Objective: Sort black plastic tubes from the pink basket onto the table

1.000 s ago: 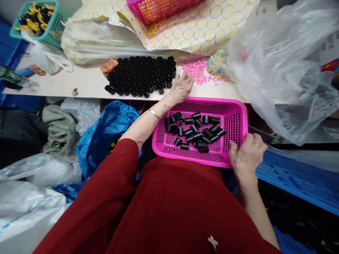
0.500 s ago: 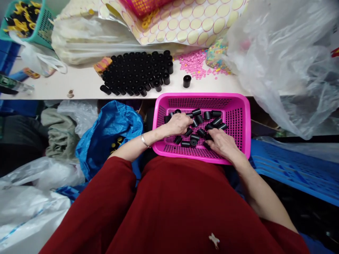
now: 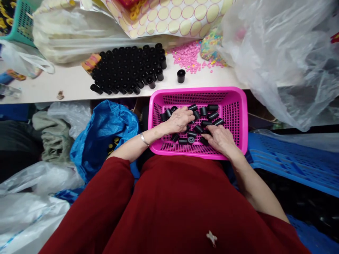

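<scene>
In pink basket (image 3: 239,106): left hand (image 3: 180,120) fingers curled over loose black caps (image 3: 212,115), grasp hidden, cannot tell; right hand (image 3: 221,137) fingers spread flat on caps, grip likewise unclear. Beyond fingertips, single cap (image 3: 181,76) upright on table (image 3: 74,84).

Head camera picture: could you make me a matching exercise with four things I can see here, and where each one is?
Things:
1. pink basket
2. lone black tube
3. blue bag
4. teal basket

Places:
A. far left corner of the table
B. at the person's lap, with loose black tubes inside
C. upright on the table, apart from the block of tubes
D. below the table edge, left of the lap

Pairs: 1-B, 2-C, 3-D, 4-A.
</scene>
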Motion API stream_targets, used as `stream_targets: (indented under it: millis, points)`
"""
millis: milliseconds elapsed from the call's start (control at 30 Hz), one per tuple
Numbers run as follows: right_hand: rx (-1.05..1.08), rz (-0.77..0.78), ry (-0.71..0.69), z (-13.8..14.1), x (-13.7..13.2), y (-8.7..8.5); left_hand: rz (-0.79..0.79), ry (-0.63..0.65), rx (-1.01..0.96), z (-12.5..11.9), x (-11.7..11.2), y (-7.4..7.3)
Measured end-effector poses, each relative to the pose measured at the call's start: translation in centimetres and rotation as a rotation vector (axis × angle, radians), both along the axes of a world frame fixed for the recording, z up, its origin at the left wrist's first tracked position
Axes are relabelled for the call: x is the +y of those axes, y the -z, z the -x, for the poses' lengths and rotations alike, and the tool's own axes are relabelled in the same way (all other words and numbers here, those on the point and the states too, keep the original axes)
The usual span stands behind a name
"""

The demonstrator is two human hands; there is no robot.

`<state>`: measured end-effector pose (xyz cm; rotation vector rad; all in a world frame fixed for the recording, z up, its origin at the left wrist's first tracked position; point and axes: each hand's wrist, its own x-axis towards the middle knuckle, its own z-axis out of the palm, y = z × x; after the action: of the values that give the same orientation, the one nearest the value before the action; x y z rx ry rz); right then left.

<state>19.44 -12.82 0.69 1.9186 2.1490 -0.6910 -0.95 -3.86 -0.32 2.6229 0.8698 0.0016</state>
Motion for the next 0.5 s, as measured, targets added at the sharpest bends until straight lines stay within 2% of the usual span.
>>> stream_targets:
  millis: [100, 233, 367, 500]
  points:
    - [0.001, -0.027, -0.063, 1.8, 0.4, 0.1, -0.032, 0.073, 0.085, -1.4, 0.3, 0.6]
    - [0.073, 0.034, -0.072, 2.6, 1.5, 0.6, -0.035, 0.035, 0.150, -2.0, 0.8, 1.5]
    - [0.171, 0.101, -0.042, 1.6, 2.1, 1.5, 0.044, 0.000, 0.059, -1.5, 1.4, 1.8]
    - [0.327, 0.138, -0.144, 1.0, 1.9, 2.4, 0.220, -0.048, -0.075, -0.5, 2.1, 2.1]
